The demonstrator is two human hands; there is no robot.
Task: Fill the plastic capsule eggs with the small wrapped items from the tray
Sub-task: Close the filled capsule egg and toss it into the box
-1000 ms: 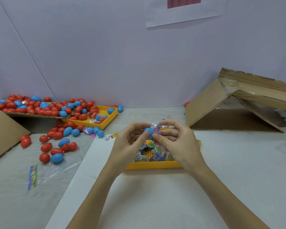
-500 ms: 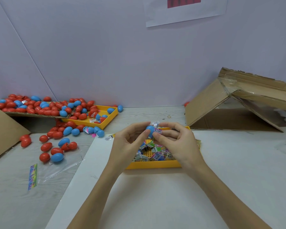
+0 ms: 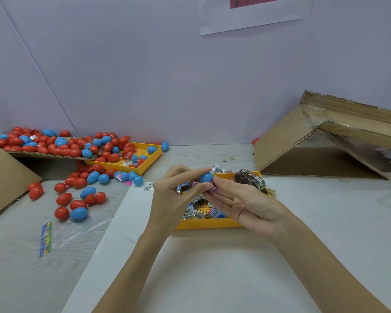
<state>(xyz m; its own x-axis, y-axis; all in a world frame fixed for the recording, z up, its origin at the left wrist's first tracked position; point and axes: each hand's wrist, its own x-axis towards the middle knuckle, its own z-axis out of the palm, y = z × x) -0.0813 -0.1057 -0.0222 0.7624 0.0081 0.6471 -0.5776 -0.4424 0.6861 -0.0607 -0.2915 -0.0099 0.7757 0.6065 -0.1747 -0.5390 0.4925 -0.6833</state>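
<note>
Wall (image 3: 145,64): plain pale lavender panels, a slanted seam at 10 o'clock, evenly lit with no strong shadows.
Paper sheet (image 3: 257,16): white, fixed to the wall at 12 o'clock, with a blurred red block at its top edge.
Worktop (image 3: 14,267): pale grey wood-grain surface, meeting the wall at mid-height.
White board (image 3: 212,267): large flat sheet lying on the worktop from centre to 6 o'clock.
Cardboard box (image 3: 325,143): opened, flaps taped, tilted against the wall at 3 o'clock.
Cardboard panel (image 3: 2,177): leaning at 9 o'clock.
</note>
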